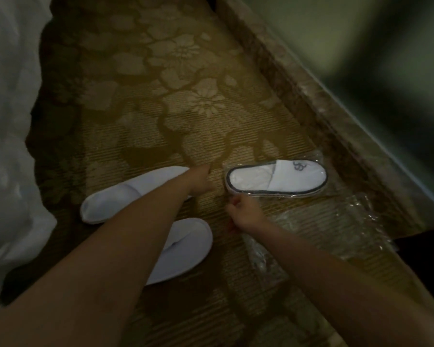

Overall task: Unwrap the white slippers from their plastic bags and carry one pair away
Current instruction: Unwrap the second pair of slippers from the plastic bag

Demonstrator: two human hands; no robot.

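Observation:
Two bare white slippers lie on the patterned carpet: one (115,196) at centre left, another (183,249) below it, both partly crossed by my left forearm. A flat white slipper pair with a dark rim and grey logo (277,180) lies to the right, still inside a clear plastic bag. My left hand (198,181) reaches forward between the bare slipper and the bagged pair, fingers loosely curled, holding nothing I can see. My right hand (246,214) sits at the near edge of the bagged pair, fingers closed at the plastic. An empty clear plastic bag (266,259) lies under my right forearm.
White bedding (8,121) hangs along the left side. A marble-like ledge (323,116) runs diagonally along the right, with a dark wall beyond. Crumpled clear plastic (366,221) spreads on the carpet right of my right arm. A dark object (426,249) sits at the right edge.

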